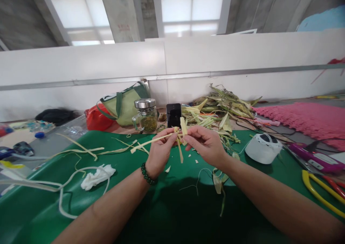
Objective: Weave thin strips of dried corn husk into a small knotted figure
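Note:
Pale yellow corn husk strips (pixel 184 126) meet in a small folded piece between my two hands, above the green mat. My left hand (pixel 161 148), with a dark green bead bracelet at the wrist, pinches the folded part; one long strip sticks out to the left across its fingers and another hangs down. Thumb and fingers of my right hand (pixel 206 145) close on the upright strip on the right side. The fingertips partly hide how the strips cross. Right behind the hands a black phone (pixel 174 115) stands upright.
Behind are a lidded glass mug (pixel 147 116), a green bag (pixel 121 107) and a heap of corn husks (pixel 223 104). Left lie a white tissue (pixel 97 177) and a pale tube (pixel 61 201). Right are a white thread-topped container (pixel 262 150), a purple tool (pixel 315 159) and yellow-handled scissors (pixel 307 186).

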`<action>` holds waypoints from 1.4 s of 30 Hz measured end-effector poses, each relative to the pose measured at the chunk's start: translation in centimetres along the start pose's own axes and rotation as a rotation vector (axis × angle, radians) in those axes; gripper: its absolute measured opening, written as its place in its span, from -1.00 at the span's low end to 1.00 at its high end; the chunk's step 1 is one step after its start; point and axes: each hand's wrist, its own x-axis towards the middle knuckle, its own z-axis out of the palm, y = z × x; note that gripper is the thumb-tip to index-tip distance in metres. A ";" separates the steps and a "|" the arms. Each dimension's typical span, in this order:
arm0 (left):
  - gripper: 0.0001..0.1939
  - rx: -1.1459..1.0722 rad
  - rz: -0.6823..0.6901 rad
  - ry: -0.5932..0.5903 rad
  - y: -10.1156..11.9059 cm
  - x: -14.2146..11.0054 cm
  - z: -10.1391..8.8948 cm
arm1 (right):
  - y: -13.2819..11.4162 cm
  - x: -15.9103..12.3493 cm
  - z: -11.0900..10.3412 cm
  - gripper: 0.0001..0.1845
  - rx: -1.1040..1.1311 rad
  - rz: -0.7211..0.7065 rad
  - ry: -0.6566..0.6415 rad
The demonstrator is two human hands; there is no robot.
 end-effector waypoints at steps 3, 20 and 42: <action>-0.73 0.039 0.013 -0.007 0.2 -0.1 0.0 | 0.0 0.2 0.0 -0.87 0.010 0.037 0.026; -0.78 0.149 -0.090 -0.130 -0.1 -0.1 0.1 | 1.4 1.8 -0.8 -0.62 0.522 0.385 0.079; -0.70 0.141 -0.106 -0.083 0.0 0.1 -0.3 | 1.1 1.3 -1.3 -0.83 -0.247 -0.080 -0.105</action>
